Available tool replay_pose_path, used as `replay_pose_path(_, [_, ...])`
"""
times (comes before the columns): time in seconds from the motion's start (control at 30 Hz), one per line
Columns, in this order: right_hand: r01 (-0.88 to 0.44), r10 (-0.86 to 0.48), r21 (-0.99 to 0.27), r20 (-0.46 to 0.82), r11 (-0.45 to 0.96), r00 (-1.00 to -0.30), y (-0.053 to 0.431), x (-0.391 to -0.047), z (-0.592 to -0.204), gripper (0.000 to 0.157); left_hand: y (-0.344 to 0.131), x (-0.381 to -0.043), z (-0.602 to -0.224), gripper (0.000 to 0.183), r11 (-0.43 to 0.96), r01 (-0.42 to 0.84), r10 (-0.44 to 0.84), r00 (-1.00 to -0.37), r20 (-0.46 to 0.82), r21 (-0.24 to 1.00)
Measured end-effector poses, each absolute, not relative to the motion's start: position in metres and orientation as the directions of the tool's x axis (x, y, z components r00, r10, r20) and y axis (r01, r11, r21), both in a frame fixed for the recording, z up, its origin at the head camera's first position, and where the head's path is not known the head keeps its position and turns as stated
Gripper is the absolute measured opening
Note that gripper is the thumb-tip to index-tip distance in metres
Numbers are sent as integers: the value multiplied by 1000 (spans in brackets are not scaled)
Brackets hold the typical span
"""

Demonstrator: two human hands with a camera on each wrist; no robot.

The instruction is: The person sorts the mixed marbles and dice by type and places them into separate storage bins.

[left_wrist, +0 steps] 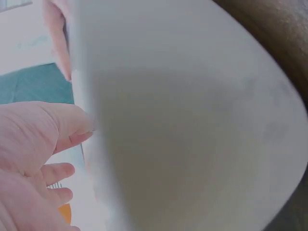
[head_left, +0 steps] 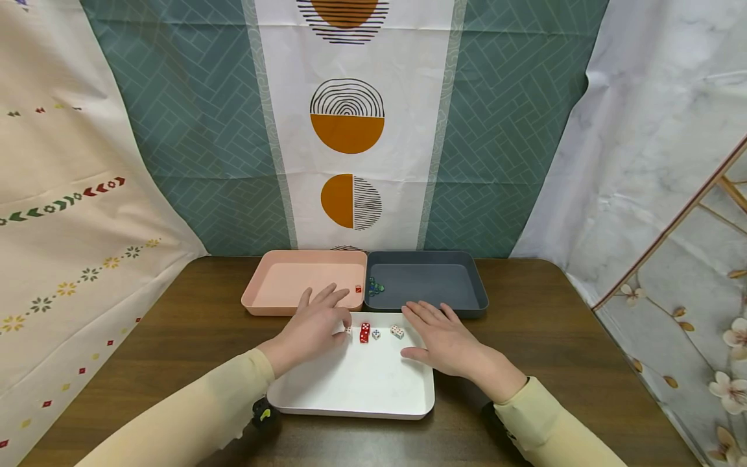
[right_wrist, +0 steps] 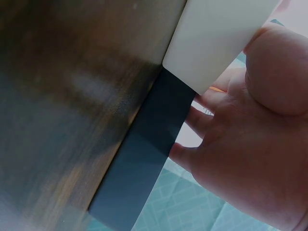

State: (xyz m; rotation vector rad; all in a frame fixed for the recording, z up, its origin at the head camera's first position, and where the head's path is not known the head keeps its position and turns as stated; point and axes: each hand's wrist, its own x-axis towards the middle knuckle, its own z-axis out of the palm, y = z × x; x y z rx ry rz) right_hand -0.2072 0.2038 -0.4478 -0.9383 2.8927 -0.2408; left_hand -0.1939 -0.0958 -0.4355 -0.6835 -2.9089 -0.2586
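Note:
In the head view my left hand (head_left: 312, 327) reaches over the left part of the white tray (head_left: 356, 389). Its bent index finger and thumb pinch a small white die (head_left: 348, 331), while the other fingers spread out. Beside it stand two red dice (head_left: 364, 332), a white die with blue pips (head_left: 376, 334) and more white dice (head_left: 397, 331). My right hand (head_left: 440, 337) lies over the tray's right edge, fingers extended toward the dark tray and holding nothing. In the left wrist view the thumb (left_wrist: 72, 122) shows, but the tray wall hides the die.
Behind the white tray, a pink tray (head_left: 280, 310) holds a small red die (head_left: 358, 288). A dark grey tray (head_left: 473, 305) adjoins it, with several green-blue pieces (head_left: 375, 287) in its left corner. The trays stand on a brown wooden table (head_left: 543, 337) with patterned cloths behind.

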Motion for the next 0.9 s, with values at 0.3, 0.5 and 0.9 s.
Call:
replay_pose_path(0.3, [-571, -585, -177, -41, 802, -810, 205, -207, -447, 88, -103, -198, -420, 16, 891, 431, 402, -894, 198, 139])
replay_pose_path(0.5, [-566, -582, -183, -42, 804, -812, 205, -207, -448, 88, -107, -203, -410, 14, 896, 424, 389, -893, 226, 134])
replay_pose_path(0.9, [-561, -578, -196, -41, 804, -815, 205, -207, -450, 88, -109, -215, -396, 13, 905, 413, 376, -888, 264, 99])
